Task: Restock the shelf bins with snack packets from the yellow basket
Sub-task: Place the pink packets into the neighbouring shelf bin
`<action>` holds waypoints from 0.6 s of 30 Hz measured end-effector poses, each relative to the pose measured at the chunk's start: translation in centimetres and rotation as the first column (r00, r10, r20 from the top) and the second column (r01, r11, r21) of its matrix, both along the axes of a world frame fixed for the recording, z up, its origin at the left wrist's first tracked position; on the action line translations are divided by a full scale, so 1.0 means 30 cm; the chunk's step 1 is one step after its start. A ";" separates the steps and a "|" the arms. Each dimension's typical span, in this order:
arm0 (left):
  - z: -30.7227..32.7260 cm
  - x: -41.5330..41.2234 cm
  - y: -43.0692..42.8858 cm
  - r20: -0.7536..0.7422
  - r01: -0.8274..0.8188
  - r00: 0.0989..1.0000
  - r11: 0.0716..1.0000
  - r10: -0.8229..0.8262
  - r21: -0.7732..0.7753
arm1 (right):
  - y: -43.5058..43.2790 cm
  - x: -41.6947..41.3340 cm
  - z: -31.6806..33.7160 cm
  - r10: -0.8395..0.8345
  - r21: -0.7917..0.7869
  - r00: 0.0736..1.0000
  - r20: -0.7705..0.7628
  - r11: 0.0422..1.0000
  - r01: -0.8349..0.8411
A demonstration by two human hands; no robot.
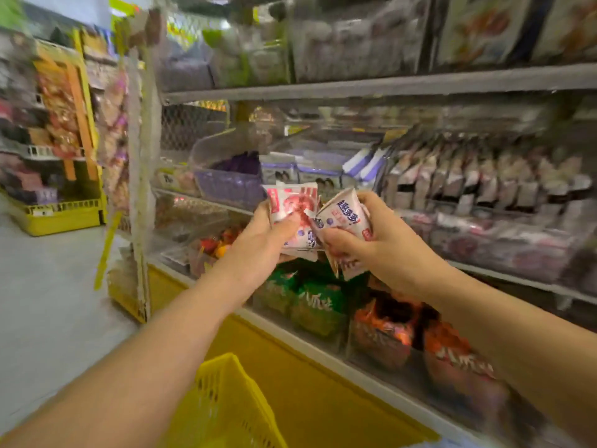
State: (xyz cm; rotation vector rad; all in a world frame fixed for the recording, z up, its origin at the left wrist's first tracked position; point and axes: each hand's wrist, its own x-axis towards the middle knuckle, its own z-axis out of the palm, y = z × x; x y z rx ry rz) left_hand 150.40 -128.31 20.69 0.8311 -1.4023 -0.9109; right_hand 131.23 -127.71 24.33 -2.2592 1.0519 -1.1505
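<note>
Across the right half of the frame runs a grey shelving unit (355, 88), its tiers packed with bagged snacks, most of them smeared by blur. On the middle tier, just above centre, sits a purple basket (226, 185), with rows of pale bags to its right. On the lowest tier, clear bins (342, 347) hold green packets (310, 302) and, to their right, orange-red packets (384, 331). Below them the unit has a yellow base (307, 383). At the left a pale floor (48, 302) runs back to a yellow rack (55, 218) of goods in the upper left.

At the bottom centre, between my forearms, the corner of the yellow basket (226, 399) shows; I cannot see what is in it.

Both my arms reach forward to the centre of the frame. My left hand (268, 240) grips a pink-and-white packet (292, 205), thumb pressed across its front and fingers behind. My right hand (381, 240) is curled round a white packet with blue lettering (347, 215), which is tilted, its top leaning right. The two packets touch where my hands meet, in front of the middle tier and above the green packets. Whether either hand holds more than one packet I cannot tell.
</note>
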 end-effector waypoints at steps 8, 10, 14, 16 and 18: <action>0.371 -0.326 -0.050 0.420 0.089 0.907 0.963 0.027 -0.255 | 0.108 -0.387 0.350 -0.302 -0.303 0.940 -0.156 0.921 0.245; 0.415 -0.377 -0.077 0.563 0.155 0.826 0.965 -0.009 -0.211 | 0.110 -0.460 0.398 -0.357 -0.311 0.905 -0.231 0.909 0.279; 0.486 -0.416 -0.136 0.847 0.202 0.523 0.979 -0.099 -0.010 | 0.087 -0.548 0.447 -0.370 -0.254 0.873 -0.318 0.920 0.298; 0.516 -0.441 -0.166 0.947 0.170 0.307 0.985 -0.093 0.042 | 0.066 -0.568 0.456 -0.370 -0.252 0.865 -0.340 0.922 0.296; 0.545 -0.464 -0.193 0.978 0.135 0.185 0.988 -0.101 0.076 | 0.040 -0.585 0.457 -0.348 -0.238 0.873 -0.342 0.931 0.278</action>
